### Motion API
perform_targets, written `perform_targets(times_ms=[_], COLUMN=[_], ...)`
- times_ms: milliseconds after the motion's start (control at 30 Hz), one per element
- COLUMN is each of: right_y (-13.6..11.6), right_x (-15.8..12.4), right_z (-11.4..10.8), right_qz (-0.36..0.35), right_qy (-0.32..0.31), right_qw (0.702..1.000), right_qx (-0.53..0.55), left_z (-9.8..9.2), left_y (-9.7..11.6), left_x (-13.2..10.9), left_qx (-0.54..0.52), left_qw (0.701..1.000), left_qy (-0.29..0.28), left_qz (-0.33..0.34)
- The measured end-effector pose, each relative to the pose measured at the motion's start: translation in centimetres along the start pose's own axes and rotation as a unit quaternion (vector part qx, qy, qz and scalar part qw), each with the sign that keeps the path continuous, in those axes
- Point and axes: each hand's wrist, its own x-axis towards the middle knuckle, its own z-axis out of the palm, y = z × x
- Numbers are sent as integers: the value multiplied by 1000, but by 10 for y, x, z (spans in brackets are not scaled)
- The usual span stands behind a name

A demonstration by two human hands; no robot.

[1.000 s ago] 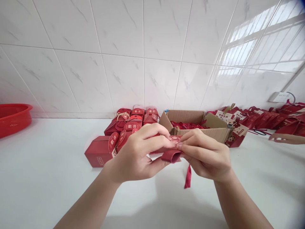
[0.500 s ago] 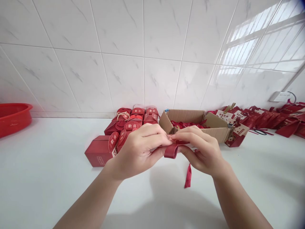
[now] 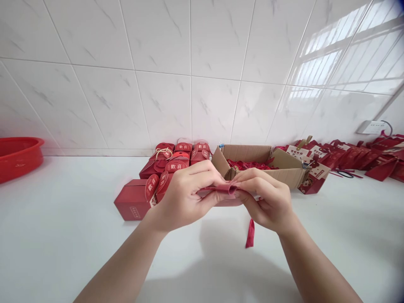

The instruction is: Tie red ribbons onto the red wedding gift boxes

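Observation:
My left hand [image 3: 183, 198] and my right hand [image 3: 267, 200] meet above the white counter [image 3: 63, 235], both pinching a small flat red paper piece [image 3: 221, 190] held edge-on between the fingertips. A red ribbon [image 3: 250, 232] hangs down from under my right hand. Just behind my left hand stand several finished red gift boxes [image 3: 172, 168] with round tabs and gold characters. Behind my right hand is an open cardboard box [image 3: 284, 166] with red ribbons inside.
A red plastic basin [image 3: 19, 156] sits at the far left of the counter. Several flat red gift bags and boxes [image 3: 350, 158] lie along the tiled wall at the right, by a wall socket [image 3: 374, 127].
The folded red loop that showed between my hands has been flattened; the piece now lies thin between my fingertips. Both hands have risen slightly.

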Motion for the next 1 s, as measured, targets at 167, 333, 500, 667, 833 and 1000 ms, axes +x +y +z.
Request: perform_targets(times_ms=[167, 333, 500, 667, 833, 1000], right_y=[3, 4, 2, 3, 7, 8], right_x=[2, 3, 4, 3, 4, 5], right_z=[-5, -9, -9, -9, -14, -16], right_qz=[167, 257, 243, 251, 277, 263], right_qy=[-67, -134, -168, -218, -240, -194], right_qw=[984, 956, 954, 942, 930, 943], right_qx=[6, 53, 43, 53, 38, 58], left_z=[-6, -14, -12, -6, -9, -12], left_y=[-3, -4, 3, 7, 5, 7], left_x=[3, 6, 7, 8, 9, 9], left_qx=[60, 29, -8, -10, 15, 19], left_qw=[979, 971, 975, 974, 972, 969], left_qy=[-93, -65, -46, -49, -32, -26], left_qz=[-170, -230, -219, -219, -233, -245])
